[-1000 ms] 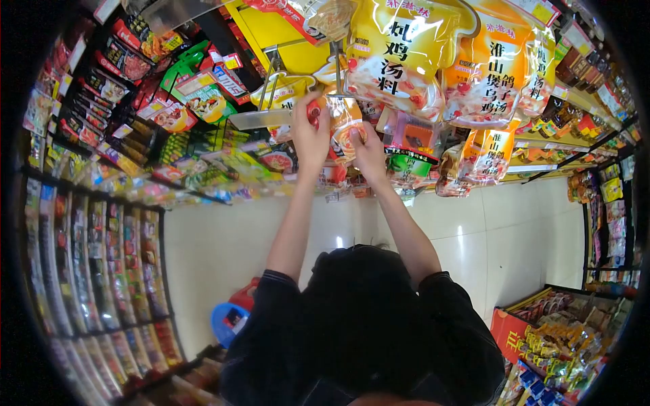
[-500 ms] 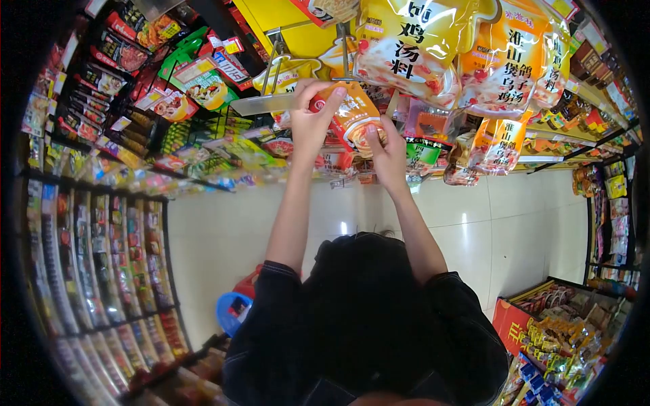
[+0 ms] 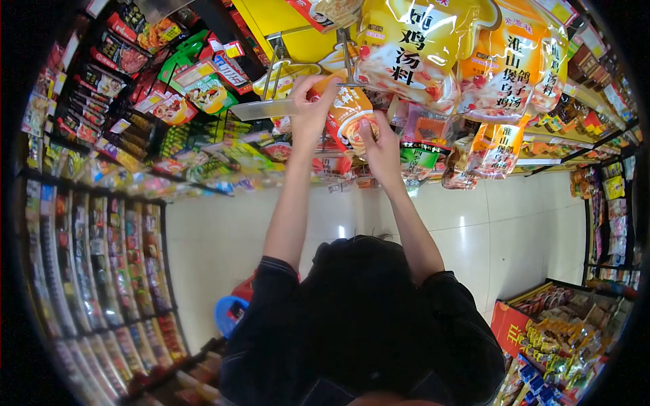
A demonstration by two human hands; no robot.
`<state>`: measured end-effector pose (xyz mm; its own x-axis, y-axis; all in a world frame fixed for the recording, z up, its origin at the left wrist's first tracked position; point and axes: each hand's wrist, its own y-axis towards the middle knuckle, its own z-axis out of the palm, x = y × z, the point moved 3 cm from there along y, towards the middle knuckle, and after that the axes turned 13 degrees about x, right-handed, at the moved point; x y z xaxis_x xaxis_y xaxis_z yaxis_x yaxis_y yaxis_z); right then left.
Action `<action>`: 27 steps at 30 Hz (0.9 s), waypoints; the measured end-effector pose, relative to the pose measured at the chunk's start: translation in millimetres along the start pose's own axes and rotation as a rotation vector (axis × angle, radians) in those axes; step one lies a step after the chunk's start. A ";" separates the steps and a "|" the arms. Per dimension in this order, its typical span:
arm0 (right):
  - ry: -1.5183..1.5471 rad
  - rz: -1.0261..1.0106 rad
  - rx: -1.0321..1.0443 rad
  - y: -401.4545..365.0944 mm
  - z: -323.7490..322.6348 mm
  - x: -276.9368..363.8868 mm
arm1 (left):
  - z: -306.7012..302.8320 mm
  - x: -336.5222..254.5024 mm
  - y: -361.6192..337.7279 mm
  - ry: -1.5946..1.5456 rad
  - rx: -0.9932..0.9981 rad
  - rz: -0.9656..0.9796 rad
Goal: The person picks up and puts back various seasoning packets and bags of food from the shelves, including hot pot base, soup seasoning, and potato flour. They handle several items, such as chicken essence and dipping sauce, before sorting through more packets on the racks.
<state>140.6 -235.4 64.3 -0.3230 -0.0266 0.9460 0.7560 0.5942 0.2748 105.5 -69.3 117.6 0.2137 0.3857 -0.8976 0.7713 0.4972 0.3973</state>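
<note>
An orange food packet with a picture of a bowl on its front is held between my two hands at the rack. My left hand grips its upper left side, thumb across the front. At the lower right edge, my right hand pinches it with the thumb on the front. A thin metal hook rod crosses at the packet's top. Beside my left hand, a clear label holder sticks out. Large yellow soup-base pouches hang just above and to the right.
More orange pouches hang to the right. Packaged foods fill the rack on the left. A shelving unit stands at lower left, near a blue round container on the floor. A red display bin sits at lower right.
Both hands and the orange packet have shifted slightly; the packet's top has moved up to the hook rod, and my right hand has come a little to the left.
</note>
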 end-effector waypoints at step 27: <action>0.095 0.148 0.349 -105.6 13.4 -22.7 | 15.5 -1.0 -74.3 0.773 -0.079 0.307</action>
<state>60.5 -286.7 11.5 -0.1588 0.0154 0.9872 0.5458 0.8346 0.0747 57.2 -118.6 86.1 -0.0860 0.9231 -0.3749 0.6955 0.3250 0.6408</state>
